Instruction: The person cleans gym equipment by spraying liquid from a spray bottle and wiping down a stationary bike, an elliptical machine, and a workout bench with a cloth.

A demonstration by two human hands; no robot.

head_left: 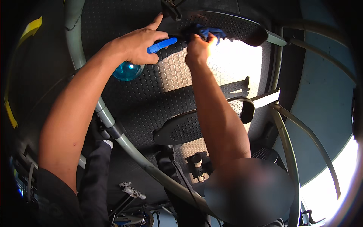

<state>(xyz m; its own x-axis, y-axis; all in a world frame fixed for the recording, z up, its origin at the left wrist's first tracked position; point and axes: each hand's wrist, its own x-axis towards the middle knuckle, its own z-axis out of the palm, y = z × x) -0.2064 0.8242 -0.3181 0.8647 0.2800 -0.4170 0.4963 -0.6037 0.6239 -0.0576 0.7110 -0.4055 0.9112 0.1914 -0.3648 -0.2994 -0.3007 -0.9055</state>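
Observation:
My left hand (143, 46) is around the upper part of a spray bottle, its index finger stretched towards a black bracket. The bottle's blue trigger (162, 45) shows between finger and thumb, and its clear body with blue liquid (129, 71) shows below the wrist. Up ahead, my right hand (200, 46) presses a bunched dark blue cloth (211, 31) against the near edge of a black perforated foot pedal (241, 27) of an exercise machine. A second such pedal (184, 127) lies nearer me, partly beneath my right forearm.
A curved grey metal tube (141, 161) of the machine frame runs between me and the pedals. More tubes (286, 136) stand at the right. Studded black rubber flooring (136, 96) lies below, brightly sunlit in patches. An exercise bike (129, 219) is at the bottom.

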